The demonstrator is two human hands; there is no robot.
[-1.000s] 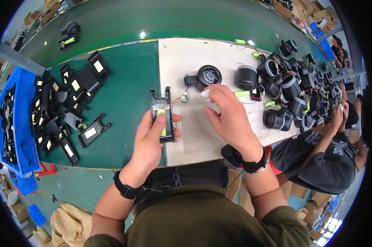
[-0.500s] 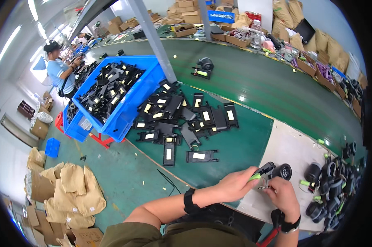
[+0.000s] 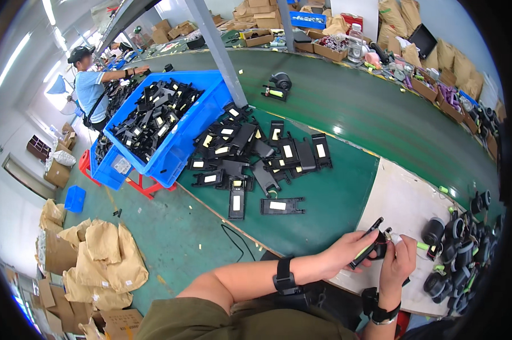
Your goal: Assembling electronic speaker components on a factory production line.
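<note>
My left hand (image 3: 347, 253) is closed around a black plastic housing (image 3: 371, 238), tilted up over the pale board, with a green battery cell (image 3: 365, 251) along it. A dark round part sits behind the housing, mostly hidden by my fingers. Thin wires show at the housing's upper end. Close against that side is my right hand (image 3: 400, 263), fingers pinched together. Something white shows at its fingertips, too small to name. To the left on the green table lies a pile of black housings (image 3: 281, 206) with pale labels.
Black round motor-like units (image 3: 433, 231) with green cells crowd the pale board (image 3: 400, 195) at right. A blue crate (image 3: 210, 93) full of black parts stands at left, near a grey post (image 3: 219, 54). Beyond runs a green conveyor (image 3: 335, 93). A person (image 3: 91, 85) stands far left.
My hands have turned the housing more upright, and the round part has gone behind my fingers. My right hand has risen beside it. The far person has stretched an arm out over the parts.
</note>
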